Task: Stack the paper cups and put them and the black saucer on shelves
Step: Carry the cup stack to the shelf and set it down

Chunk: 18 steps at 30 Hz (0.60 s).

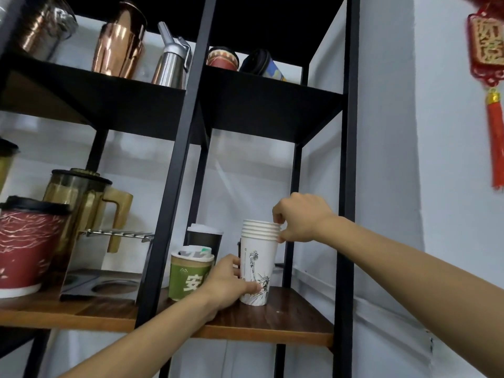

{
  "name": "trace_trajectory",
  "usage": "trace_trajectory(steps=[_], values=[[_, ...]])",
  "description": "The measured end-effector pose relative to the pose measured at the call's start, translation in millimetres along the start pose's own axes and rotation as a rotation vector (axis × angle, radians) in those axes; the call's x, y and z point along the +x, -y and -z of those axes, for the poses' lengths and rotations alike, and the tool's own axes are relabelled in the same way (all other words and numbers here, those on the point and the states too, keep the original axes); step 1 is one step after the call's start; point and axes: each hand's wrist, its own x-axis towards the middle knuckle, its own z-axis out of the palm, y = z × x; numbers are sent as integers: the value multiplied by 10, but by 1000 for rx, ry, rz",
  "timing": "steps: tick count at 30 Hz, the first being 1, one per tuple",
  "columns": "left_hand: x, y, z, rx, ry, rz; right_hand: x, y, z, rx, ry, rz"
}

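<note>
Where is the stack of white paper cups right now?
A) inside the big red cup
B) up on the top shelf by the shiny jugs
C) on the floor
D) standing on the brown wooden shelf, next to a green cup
D: the stack of white paper cups stands on the wooden shelf beside the green cup, with the left hand at its base and the right hand at its rims.

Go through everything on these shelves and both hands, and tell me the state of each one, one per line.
Stack of paper cups: nested, upright on the wooden shelf.
Left hand: gripping the stack's base.
Right hand: pinching the top rims.
Green cup: upright, paper inside.
Dark cup: upright, behind it.
Glass pitcher: upright, lidded.
Red cup: upright, lidded.
</note>
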Motion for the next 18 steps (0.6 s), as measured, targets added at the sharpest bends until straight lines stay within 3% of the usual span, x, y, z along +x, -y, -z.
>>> trace_trajectory(steps=[18], values=[[-152, -48, 46, 39, 12, -5, -140, -10, -18, 23, -7, -13]])
